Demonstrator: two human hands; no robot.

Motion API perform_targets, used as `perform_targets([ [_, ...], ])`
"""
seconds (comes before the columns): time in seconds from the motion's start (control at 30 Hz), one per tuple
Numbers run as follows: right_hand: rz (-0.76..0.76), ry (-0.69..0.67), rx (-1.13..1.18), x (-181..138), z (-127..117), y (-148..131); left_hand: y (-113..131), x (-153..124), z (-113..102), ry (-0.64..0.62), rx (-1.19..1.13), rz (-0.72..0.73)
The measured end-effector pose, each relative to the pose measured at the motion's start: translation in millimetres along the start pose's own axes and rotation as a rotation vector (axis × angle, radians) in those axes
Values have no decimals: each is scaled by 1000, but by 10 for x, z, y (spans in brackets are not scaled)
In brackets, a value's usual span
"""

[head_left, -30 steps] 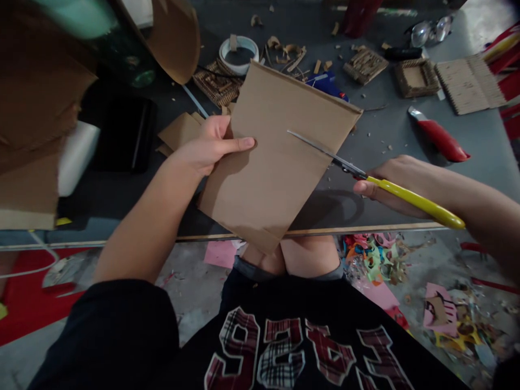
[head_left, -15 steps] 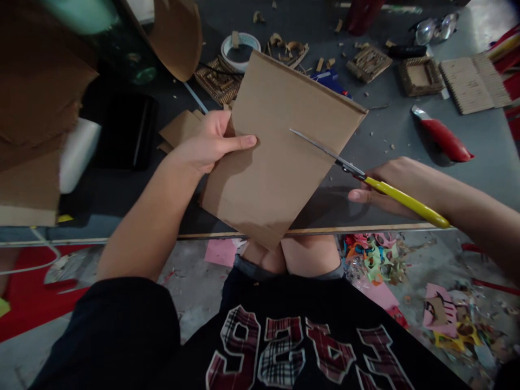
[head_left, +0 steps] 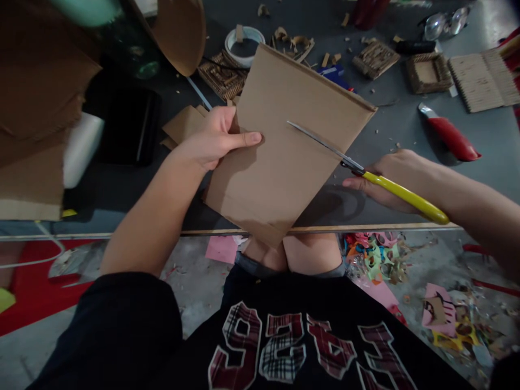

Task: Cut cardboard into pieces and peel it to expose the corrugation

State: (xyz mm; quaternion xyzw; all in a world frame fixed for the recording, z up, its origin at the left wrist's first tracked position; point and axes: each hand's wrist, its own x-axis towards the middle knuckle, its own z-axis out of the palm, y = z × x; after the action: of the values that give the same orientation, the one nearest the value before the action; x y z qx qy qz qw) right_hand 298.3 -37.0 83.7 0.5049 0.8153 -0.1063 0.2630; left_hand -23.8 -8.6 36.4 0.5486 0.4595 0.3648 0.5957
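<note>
I've L hand pinching the cardboard by its left edge — R hand, off its right side, gripping scissors, blade across it.

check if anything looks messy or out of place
Yes: beyond the cardboard sheet, small cardboard bits litter the table, and colourful paper scraps lie strewn over the floor; both look like untidied offcuts.

Below the bare left hand and bare right hand spreads a black fabric shirt, its short, loose left sleeve ending above the elbow. Blocky plaid patchwork characters in dark red, black and white, pale-edged, cross its front. Between hands and shirt show dark-blue shorts with grey-blue cuffs.
</note>
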Motion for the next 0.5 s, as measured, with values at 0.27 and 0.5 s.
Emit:
perform_targets([
  [0.27, -43, -30, 180, -82, 18, 108, -10, -8, 31, 12, 34, -80],
  [0.5, -54, -24, 199, -96, 12, 115, 17, -23, 54, 0, 13, -33],
])
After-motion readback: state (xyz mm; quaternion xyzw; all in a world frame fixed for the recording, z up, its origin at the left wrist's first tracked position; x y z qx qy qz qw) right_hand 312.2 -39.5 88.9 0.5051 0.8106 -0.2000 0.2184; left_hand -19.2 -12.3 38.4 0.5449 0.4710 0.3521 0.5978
